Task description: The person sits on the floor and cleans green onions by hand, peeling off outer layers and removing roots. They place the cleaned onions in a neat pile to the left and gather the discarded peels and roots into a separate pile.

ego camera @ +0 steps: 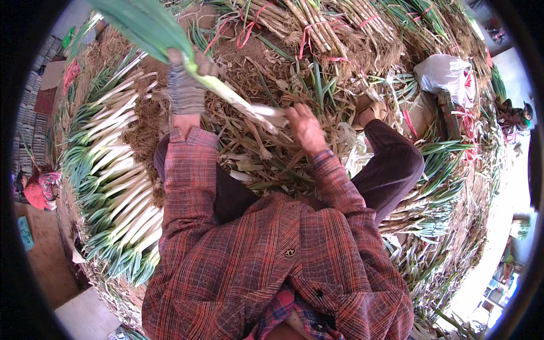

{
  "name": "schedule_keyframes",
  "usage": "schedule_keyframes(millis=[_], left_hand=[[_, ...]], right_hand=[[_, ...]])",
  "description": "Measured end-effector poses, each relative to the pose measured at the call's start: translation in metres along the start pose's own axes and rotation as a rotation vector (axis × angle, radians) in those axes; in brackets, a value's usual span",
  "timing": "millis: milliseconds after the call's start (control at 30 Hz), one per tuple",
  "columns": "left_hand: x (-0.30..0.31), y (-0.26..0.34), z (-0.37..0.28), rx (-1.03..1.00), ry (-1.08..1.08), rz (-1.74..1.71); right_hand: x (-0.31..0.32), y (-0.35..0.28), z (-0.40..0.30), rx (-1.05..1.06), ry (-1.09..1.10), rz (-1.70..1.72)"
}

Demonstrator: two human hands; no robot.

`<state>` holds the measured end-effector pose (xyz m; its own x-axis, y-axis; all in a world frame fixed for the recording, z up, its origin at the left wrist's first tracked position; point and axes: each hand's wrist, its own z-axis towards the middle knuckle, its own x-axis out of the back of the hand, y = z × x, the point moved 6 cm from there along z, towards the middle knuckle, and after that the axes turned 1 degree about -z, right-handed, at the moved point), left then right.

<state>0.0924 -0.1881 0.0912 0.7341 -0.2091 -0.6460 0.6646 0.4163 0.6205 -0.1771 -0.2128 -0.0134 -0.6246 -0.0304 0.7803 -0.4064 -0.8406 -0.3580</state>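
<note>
A long green onion (229, 95) slants across in front of me, its broad green leaves (144, 29) pointing up and left. My left hand (189, 68), in a grey knitted glove, is wrapped around it where the leaves meet the pale stalk. Beside the stalk's lower end, my bare right hand (307, 127) has its fingers curled on a pale strip of outer skin (268, 111); motion blurs this strip. To my left, many peeled green onions (123, 178) lie in a long row, white stalks and brown roots towards me.
Dry leaves and peelings (263, 148) litter the ground between my legs. Unpeeled onion bundles (321, 34), tied with pink string, lie ahead. A white plastic bag (444, 74) sits at the right, above more onions (425, 204). Stacked crates (32, 114) stand far left.
</note>
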Motion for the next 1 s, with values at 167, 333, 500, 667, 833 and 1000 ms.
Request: schedule_keyframes(millis=[167,333,500,667,833,1000], left_hand=[[-0.011,0.037,-0.002,-0.052,-0.131,-0.175],[-0.011,0.047,-0.009,-0.009,-0.198,-0.218],[-0.018,0.024,-0.003,-0.018,-0.269,-0.276],[-0.037,0.008,-0.004,-0.04,-0.173,-0.253],[-0.044,-0.019,-0.004,0.032,-0.051,-0.25],[-0.038,-0.033,-0.003,0.093,-0.059,-0.264]], right_hand=[[-0.037,0.13,-0.114,-0.586,-0.515,-0.358],[0.003,0.107,-0.071,-0.571,-0.404,-0.567],[0.036,0.042,0.0,-0.469,-0.138,0.259],[0.023,-0.038,0.056,-0.432,-0.284,0.914],[0.003,-0.063,0.076,-0.393,-0.437,1.017],[-0.013,-0.063,0.07,-0.492,-0.514,1.252]])
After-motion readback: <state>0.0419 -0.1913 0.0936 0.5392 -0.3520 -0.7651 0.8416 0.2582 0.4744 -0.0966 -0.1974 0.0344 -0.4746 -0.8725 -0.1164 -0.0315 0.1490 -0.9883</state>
